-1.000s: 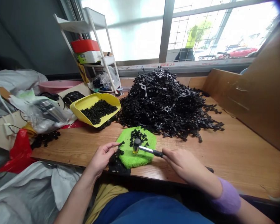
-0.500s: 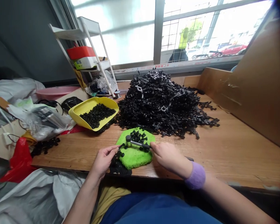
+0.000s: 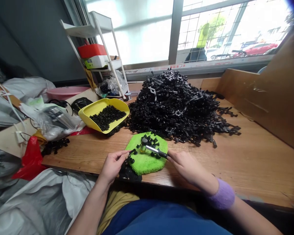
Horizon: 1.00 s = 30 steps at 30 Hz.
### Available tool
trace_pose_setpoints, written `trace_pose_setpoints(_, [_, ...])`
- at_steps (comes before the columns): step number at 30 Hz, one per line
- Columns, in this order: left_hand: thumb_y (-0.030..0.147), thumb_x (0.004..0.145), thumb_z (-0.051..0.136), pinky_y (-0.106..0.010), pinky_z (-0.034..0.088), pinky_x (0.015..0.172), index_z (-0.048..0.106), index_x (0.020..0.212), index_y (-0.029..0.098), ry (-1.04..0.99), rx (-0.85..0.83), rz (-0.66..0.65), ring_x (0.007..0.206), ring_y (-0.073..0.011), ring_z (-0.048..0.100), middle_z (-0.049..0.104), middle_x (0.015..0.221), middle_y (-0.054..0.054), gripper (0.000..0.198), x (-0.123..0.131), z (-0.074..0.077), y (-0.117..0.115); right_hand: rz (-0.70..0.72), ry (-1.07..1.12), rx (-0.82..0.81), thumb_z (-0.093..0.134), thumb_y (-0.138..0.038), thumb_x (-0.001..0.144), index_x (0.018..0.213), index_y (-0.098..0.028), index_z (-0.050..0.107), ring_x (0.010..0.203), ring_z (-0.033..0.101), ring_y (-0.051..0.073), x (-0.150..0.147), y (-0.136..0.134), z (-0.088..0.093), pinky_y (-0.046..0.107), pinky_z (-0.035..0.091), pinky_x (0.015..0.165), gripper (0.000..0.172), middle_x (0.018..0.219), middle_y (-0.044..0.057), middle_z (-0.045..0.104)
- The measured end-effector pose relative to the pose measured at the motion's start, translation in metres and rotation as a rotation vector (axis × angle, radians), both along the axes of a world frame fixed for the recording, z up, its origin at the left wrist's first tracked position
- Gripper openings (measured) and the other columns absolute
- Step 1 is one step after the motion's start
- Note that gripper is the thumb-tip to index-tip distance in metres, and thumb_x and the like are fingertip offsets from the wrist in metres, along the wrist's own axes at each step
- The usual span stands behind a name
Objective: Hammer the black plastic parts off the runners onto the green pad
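My right hand [image 3: 182, 164] is closed round the dark handle of a small mallet [image 3: 152, 149], whose head is over the green cloth pad [image 3: 149, 165]. With fingers pinched, my left hand [image 3: 114, 164] holds a black plastic strip [image 3: 132, 151] at the pad's left edge; the strip's far end lies near the mallet head. Several small black plastic pieces [image 3: 153, 141] are scattered on the pad. Beneath its lower left corner lie some black scraps [image 3: 131, 174].
A large heap of black plastic strips [image 3: 176, 111] covers the back of the wooden table [image 3: 247, 163]. To its left, a yellow scoop tray [image 3: 90, 122] holds many small black pieces. Further left are a plastic-wrapped metal cup [image 3: 58, 119] and a white shelf rack [image 3: 101, 36]. A wooden board [image 3: 264, 88] stands at right.
The mallet and my right hand have moved right, away from the strip in my left hand. The whole view has shifted slightly. Both hands keep their hold.
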<state>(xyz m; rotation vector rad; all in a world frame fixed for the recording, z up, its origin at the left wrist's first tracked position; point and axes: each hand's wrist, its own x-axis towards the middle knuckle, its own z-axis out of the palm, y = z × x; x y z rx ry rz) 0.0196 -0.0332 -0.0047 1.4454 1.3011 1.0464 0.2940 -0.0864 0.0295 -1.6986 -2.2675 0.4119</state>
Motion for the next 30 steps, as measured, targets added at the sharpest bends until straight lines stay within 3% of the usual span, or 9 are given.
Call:
trace_pose_setpoints(7, [0.038,0.074,0.059,-0.03,0.047,0.082,0.07,0.096,0.017,0.175,0.105,0.01,0.091,-0.0227,0.063,0.07,0.097,-0.007,0.032,-0.002,-0.001,0.001,0.023,-0.017,0.068,0.035,-0.024,0.094,0.093,-0.018,0.054,0.064,0.052,0.017,-0.001,0.004,-0.001,0.024,0.029,0.056,0.021,0.074,0.004,0.058])
trace_pose_setpoints(12, [0.038,0.072,0.059,-0.03,0.046,0.081,0.072,0.091,0.025,0.408,0.162,0.067,0.094,-0.0246,0.063,0.07,0.096,-0.005,0.027,-0.002,0.011,-0.002,0.021,-0.09,0.214,0.029,-0.026,0.096,0.083,-0.018,0.046,0.051,0.043,0.015,-0.014,0.008,0.004,0.026,0.021,0.049,0.022,0.062,0.0,0.05])
trace_pose_setpoints(16, [0.037,0.071,0.058,-0.029,0.045,0.074,0.073,0.088,0.028,0.525,0.166,0.086,0.09,-0.0255,0.063,0.071,0.093,-0.003,0.024,0.0,0.022,-0.004,0.066,-0.196,0.187,0.034,-0.024,0.094,0.078,-0.019,0.045,0.049,0.043,0.015,-0.018,0.011,0.005,0.027,0.017,0.048,0.02,0.058,0.0,0.048])
trace_pose_setpoints(20, [0.039,0.075,0.053,-0.029,0.043,0.069,0.072,0.092,0.03,0.665,0.18,0.069,0.087,-0.0252,0.064,0.071,0.094,-0.003,0.026,0.0,0.025,-0.003,0.035,-0.094,0.265,0.027,-0.025,0.097,0.085,-0.018,0.044,0.054,0.047,0.015,-0.017,0.013,0.007,0.026,0.021,0.049,0.022,0.065,0.001,0.052])
trace_pose_setpoints(25, [0.038,0.073,0.056,-0.028,0.044,0.07,0.073,0.089,0.029,0.607,0.178,0.03,0.083,-0.0245,0.065,0.072,0.089,-0.003,0.024,-0.003,0.024,0.001,0.078,-0.216,0.204,0.034,-0.025,0.094,0.075,-0.019,0.044,0.048,0.044,0.014,-0.019,0.016,0.007,0.027,0.018,0.047,0.021,0.057,0.0,0.049])
trace_pose_setpoints(30, [0.036,0.068,0.06,-0.028,0.046,0.074,0.074,0.085,0.025,0.427,0.126,-0.016,0.085,-0.0241,0.064,0.072,0.087,-0.004,0.024,-0.008,0.021,0.007,0.066,-0.208,0.202,0.03,-0.023,0.095,0.08,-0.018,0.044,0.05,0.046,0.015,-0.02,0.015,0.006,0.027,0.019,0.048,0.021,0.059,0.0,0.05])
